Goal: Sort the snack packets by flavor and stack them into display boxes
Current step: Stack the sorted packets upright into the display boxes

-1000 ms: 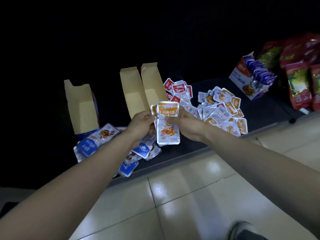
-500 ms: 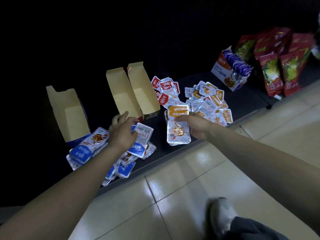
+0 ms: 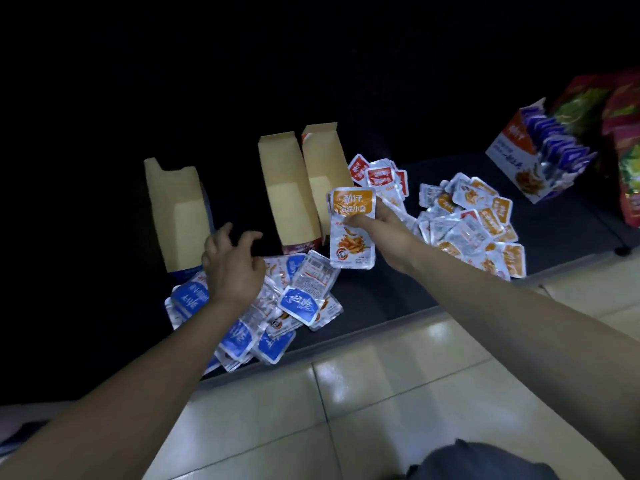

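Dim light; a dark ledge (image 3: 381,299) is seen beyond a pale tiled floor (image 3: 381,393).

- An orange packet (image 3: 352,233) is held upright in the right hand (image 3: 384,230), pinched at its right edge with the thumb across the front and the fingers behind (whether more packets are stacked behind it cannot be told). It is raised just in front of the near ends of the middle box (image 3: 287,192) and the right box (image 3: 325,161).
- The left hand (image 3: 232,268) is held over the far left part of the blue packets (image 3: 294,303), fingers spread and loosely bent, with nothing gripped. Contact with the heap cannot be told.
- Three open cardboard boxes are stood on the ledge, showing plain brown insides. The left box (image 3: 180,216) is set apart; the middle and right boxes are side by side and touching.
- The blue packets are heaped at the near left edge of the ledge, some face down.
- Red packets (image 3: 377,176) are piled just right of the right box. Orange packets (image 3: 474,223) are heaped farther right, several turned silver side up.
- At far right a filled box (image 3: 519,150) is stood tilted, its packets in a row, beside large red bags (image 3: 623,133).
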